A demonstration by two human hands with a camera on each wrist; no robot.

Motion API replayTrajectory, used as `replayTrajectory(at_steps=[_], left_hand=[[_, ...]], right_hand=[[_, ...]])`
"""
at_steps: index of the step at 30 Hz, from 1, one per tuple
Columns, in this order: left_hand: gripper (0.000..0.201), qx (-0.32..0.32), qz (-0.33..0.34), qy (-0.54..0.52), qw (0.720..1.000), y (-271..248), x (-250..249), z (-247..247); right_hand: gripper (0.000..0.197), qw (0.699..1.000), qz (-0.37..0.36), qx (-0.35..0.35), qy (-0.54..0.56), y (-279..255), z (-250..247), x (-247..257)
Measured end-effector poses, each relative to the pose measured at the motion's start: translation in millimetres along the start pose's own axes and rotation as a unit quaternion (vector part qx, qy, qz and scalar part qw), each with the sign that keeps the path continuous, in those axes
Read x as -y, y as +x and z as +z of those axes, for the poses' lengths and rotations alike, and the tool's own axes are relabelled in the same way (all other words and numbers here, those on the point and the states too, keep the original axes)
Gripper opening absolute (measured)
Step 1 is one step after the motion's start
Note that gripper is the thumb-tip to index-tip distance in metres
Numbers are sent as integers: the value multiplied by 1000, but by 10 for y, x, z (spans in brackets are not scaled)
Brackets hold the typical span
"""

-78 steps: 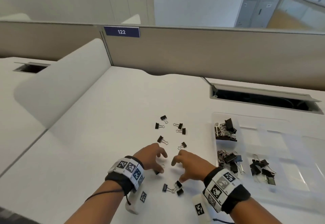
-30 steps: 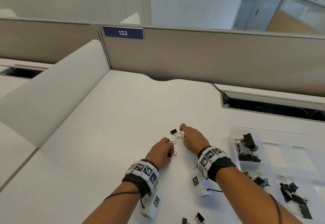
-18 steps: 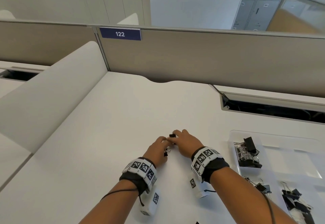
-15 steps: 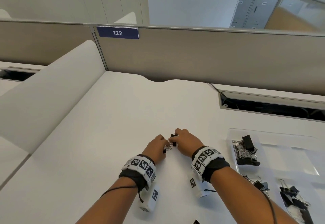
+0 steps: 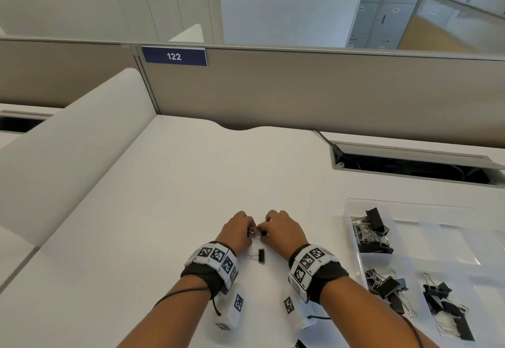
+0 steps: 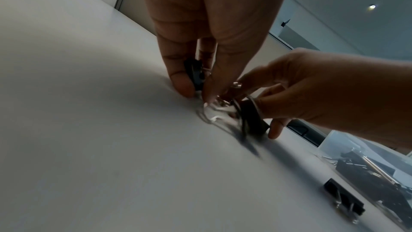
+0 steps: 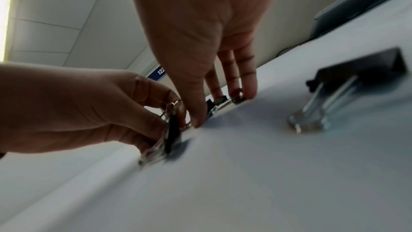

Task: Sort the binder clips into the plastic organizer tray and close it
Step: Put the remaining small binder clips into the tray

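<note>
On the white desk (image 5: 164, 211) both hands meet fingertip to fingertip near the middle. The left hand (image 5: 237, 231) pinches a small black clip (image 6: 194, 75) between thumb and fingers, pressed down against the desk, with more wire handles bunched in its grip (how many clips it holds is hard to tell). The right hand (image 5: 281, 231) curls round another clip (image 6: 252, 117), thumb and fingers closed on its black body and silver handles, its fingertips touching the desk. One loose clip (image 5: 261, 255) lies on the desk just behind the hands, between the two wrists. The clear tray (image 5: 352, 241) sits open to the right, well apart from the hands, with piles of clips in three compartments: a far pile (image 5: 370, 231), a nearer pile (image 5: 388, 289), and a third pile (image 5: 445, 309) to its right. A beige partition (image 5: 300, 90) carrying a blue sign (image 5: 174, 56) reading 122 stands at the back of the desk.
</note>
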State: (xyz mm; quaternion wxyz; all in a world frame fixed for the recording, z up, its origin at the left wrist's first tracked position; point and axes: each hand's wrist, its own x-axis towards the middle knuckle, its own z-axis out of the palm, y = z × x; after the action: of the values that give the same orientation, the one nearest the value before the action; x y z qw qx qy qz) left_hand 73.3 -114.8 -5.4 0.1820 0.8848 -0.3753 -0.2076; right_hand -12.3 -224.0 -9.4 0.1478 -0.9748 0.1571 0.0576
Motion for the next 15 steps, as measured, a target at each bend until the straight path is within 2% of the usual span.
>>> replayTrajectory(at_steps=[5, 10, 15], left_hand=[[21, 15, 6, -8, 1000, -62, -16, -63], [33, 63, 0, -41, 997, -202, -93, -47], [8, 95, -4, -81, 992, -459, -257, 159]], right_hand=[[25, 1000, 2, -4, 24, -19, 1, -8], [24, 998, 21, 7, 51, -82, -64, -76], [22, 998, 30, 3, 64, -172, -94, -102]])
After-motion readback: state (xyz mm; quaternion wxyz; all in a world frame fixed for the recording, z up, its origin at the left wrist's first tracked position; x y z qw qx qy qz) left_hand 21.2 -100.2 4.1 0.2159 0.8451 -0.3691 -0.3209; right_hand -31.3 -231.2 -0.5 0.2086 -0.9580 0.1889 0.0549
